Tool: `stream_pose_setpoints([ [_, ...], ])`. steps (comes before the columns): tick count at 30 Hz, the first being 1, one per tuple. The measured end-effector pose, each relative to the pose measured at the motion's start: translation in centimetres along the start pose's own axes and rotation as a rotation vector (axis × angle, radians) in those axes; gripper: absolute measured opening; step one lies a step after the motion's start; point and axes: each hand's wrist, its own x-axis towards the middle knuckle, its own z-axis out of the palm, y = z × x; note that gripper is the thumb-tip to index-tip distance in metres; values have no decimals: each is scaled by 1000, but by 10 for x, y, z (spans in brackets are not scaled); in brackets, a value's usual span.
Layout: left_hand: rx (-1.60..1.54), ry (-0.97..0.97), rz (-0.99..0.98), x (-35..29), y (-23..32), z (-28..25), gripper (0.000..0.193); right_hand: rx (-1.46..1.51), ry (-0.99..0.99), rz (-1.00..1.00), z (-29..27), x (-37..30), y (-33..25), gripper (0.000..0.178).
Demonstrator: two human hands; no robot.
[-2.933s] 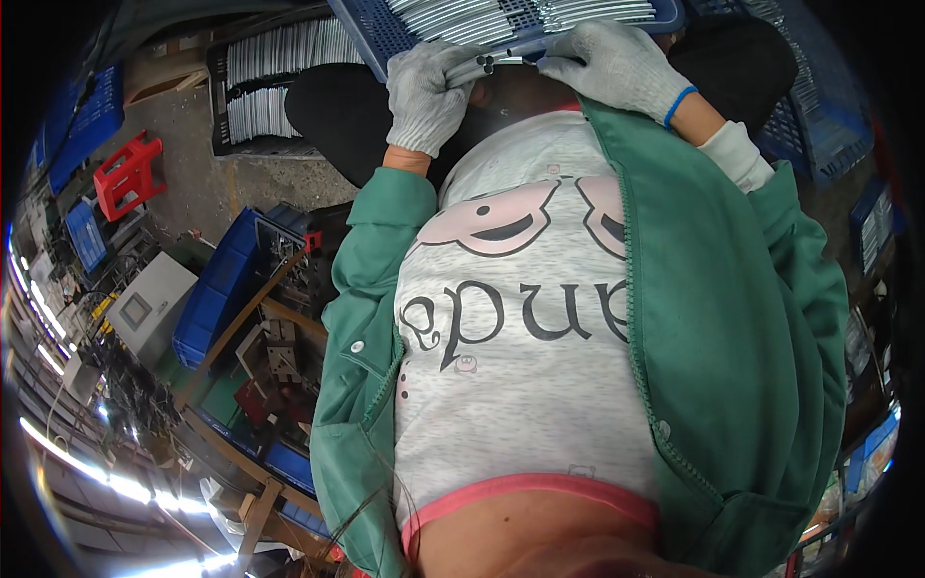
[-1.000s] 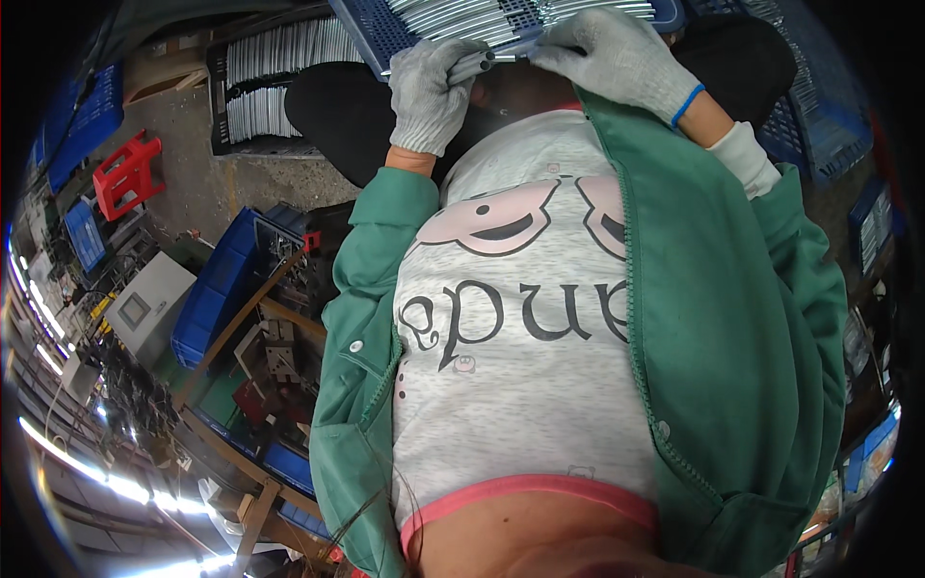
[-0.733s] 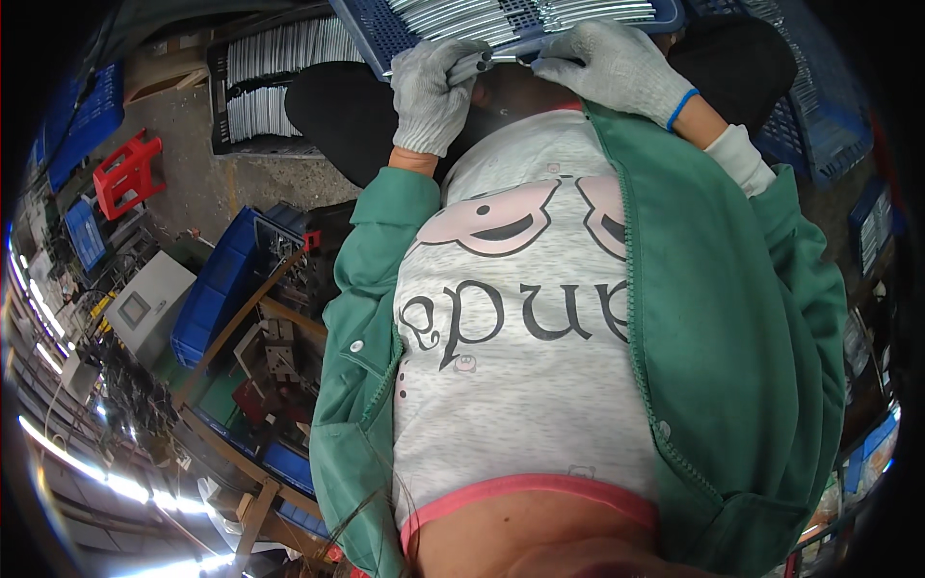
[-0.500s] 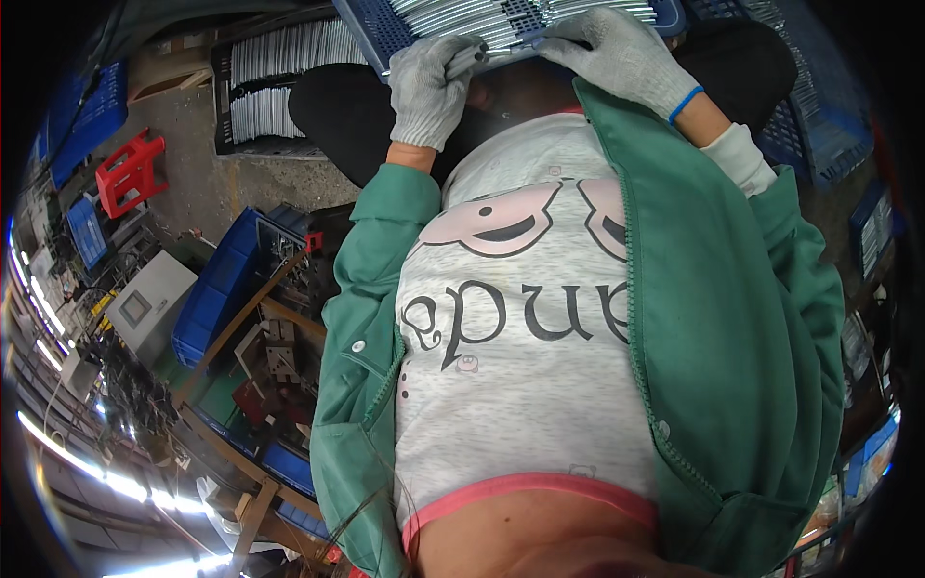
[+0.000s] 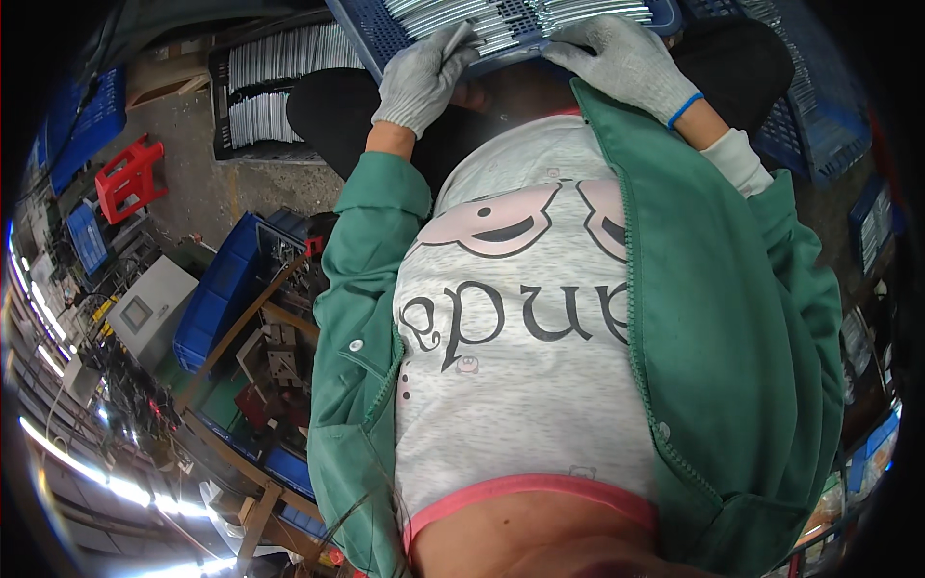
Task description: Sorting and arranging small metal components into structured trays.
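A blue plastic crate (image 5: 393,35) lies at the top of the view over my lap, holding many thin silver metal rods (image 5: 445,13) laid in two groups. My left hand (image 5: 421,82), in a grey-white knit glove, is at the crate's near left edge beside the rod ends. Its fingers are curled together, and a greyish end shows at their tips; I cannot make out whether this is a held piece or the glove. My right hand (image 5: 621,69), gloved alike with a blue cuff band, grips the crate's near rim, its thumb toward the rods. Part of its fingers is hidden.
A black crate (image 5: 224,116) full of similar rods stands on the floor at the left. A red plastic stool (image 5: 130,179), a blue bin (image 5: 217,301) and a grey control box (image 5: 152,301) are farther left. Another blue crate (image 5: 819,135) is at the right.
My left hand has shifted slightly left and up along the crate edge, its fingers turning toward the rods. My right hand has barely moved, its thumb nearer the rim.
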Motion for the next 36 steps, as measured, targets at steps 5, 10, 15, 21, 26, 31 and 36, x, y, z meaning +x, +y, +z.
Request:
stream_pose_setpoints([
  [5,-265,22,139,0,-12,2,20,22,73,-78,-5,-8,-9,31],
  [10,-176,22,258,-3,-16,3,18,-69,76,-146,-6,-7,-15,31],
  [15,-276,-16,267,-6,7,-5,17,-208,104,-266,-1,-3,-10,32],
  [21,-156,107,299,-13,17,-6,25,-236,-17,-114,-10,-5,-26,30],
  [26,-64,178,320,-20,29,-9,30,-218,-27,-168,-4,-8,-23,30],
  [31,-34,189,302,-21,29,-9,31,-143,77,-154,5,-1,-14,30],
  [36,-49,207,299,-23,29,-6,32,-185,-111,-154,4,5,-13,31],
])
